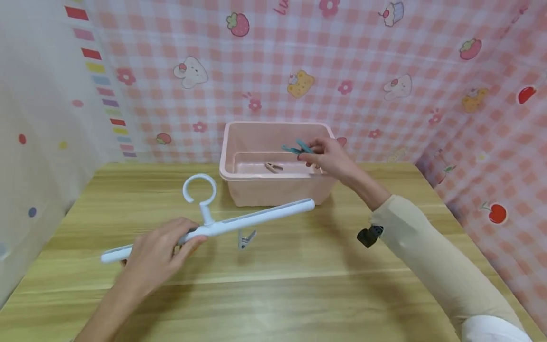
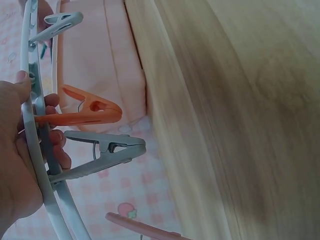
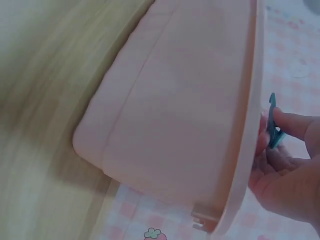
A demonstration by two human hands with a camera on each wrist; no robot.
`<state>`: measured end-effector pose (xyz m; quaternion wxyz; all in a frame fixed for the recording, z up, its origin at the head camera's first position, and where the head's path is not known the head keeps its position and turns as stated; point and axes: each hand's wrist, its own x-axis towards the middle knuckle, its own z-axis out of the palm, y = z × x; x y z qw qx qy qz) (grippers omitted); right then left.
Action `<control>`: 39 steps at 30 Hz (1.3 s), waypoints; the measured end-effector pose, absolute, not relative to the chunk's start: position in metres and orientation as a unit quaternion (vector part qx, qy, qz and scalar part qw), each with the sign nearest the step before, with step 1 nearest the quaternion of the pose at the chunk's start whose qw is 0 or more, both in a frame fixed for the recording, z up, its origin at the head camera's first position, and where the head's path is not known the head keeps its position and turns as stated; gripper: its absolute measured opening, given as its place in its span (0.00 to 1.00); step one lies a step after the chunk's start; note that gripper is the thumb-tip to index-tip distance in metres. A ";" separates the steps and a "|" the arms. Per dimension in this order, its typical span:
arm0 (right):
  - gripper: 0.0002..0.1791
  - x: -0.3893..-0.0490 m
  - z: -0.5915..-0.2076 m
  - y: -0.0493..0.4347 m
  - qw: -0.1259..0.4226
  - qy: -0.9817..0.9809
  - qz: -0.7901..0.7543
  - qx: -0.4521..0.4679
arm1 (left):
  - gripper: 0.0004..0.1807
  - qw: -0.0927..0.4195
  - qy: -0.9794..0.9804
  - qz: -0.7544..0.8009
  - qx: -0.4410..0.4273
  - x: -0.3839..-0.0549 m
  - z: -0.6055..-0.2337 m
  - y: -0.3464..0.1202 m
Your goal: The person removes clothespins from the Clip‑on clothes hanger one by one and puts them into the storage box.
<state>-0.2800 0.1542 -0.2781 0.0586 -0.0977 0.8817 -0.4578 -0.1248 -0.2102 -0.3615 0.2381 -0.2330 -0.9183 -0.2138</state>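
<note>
My left hand (image 1: 160, 249) grips the bar of a white clip hanger (image 1: 256, 217), held tilted above the table with its round hook upward. Under the bar hang a grey clip (image 1: 245, 239), an orange clip (image 2: 92, 111), a second grey clip (image 2: 107, 152) and a pink clip (image 2: 142, 227) at the lower edge of the left wrist view. Over the right side of a pink bin (image 1: 279, 190), my right hand (image 1: 331, 156) pinches a teal clothespin (image 1: 299, 148) between thumb and fingers. Inside the bin lies a brown clothespin (image 1: 272, 167).
The bin stands at the back of the wooden table (image 1: 273, 294), close to a pink checked cloth (image 1: 265, 71) that hangs behind. More patterned cloth encloses the left and right sides. A small black device (image 1: 370, 236) is strapped at my right sleeve.
</note>
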 end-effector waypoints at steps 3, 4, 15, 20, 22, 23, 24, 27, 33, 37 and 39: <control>0.14 -0.292 -0.280 0.149 0.040 0.899 -0.426 -0.098 | 0.06 0.228 -0.922 -0.211 -0.229 -0.124 -0.362 -0.207; 0.14 -0.295 -0.281 0.147 0.027 0.903 -0.417 -0.101 | 0.06 0.226 -0.923 -0.211 -0.228 -0.123 -0.363 -0.206; 0.12 -0.312 -0.285 0.124 -0.029 0.938 -0.329 -0.102 | 0.06 0.227 -0.922 -0.210 -0.232 -0.121 -0.369 -0.202; 0.16 -0.317 -0.290 0.118 0.019 0.886 -0.454 -0.088 | 0.06 0.217 -0.926 -0.211 -0.226 -0.118 -0.372 -0.201; 0.20 -0.318 -0.292 0.118 0.014 0.872 -0.482 -0.083 | 0.06 0.213 -0.927 -0.211 -0.224 -0.118 -0.372 -0.201; 0.21 -0.317 -0.292 0.119 0.006 0.871 -0.484 -0.081 | 0.06 0.213 -0.928 -0.211 -0.223 -0.118 -0.372 -0.201; 0.21 -0.317 -0.292 0.120 0.002 0.869 -0.489 -0.080 | 0.06 0.211 -0.928 -0.211 -0.222 -0.118 -0.372 -0.201; 0.22 -0.313 -0.291 0.122 -0.013 0.871 -0.483 -0.085 | 0.06 0.207 -0.929 -0.212 -0.220 -0.119 -0.372 -0.202; 0.19 -0.302 -0.287 0.124 -0.053 0.863 -0.489 -0.111 | 0.06 0.206 -0.929 -0.214 -0.221 -0.121 -0.372 -0.203; 0.19 -0.286 -0.282 0.130 -0.042 0.836 -0.534 -0.121 | 0.07 0.213 -0.928 -0.210 -0.222 -0.123 -0.370 -0.203; 0.20 -0.278 -0.279 0.134 -0.029 0.826 -0.550 -0.121 | 0.07 0.215 -0.928 -0.208 -0.220 -0.124 -0.369 -0.204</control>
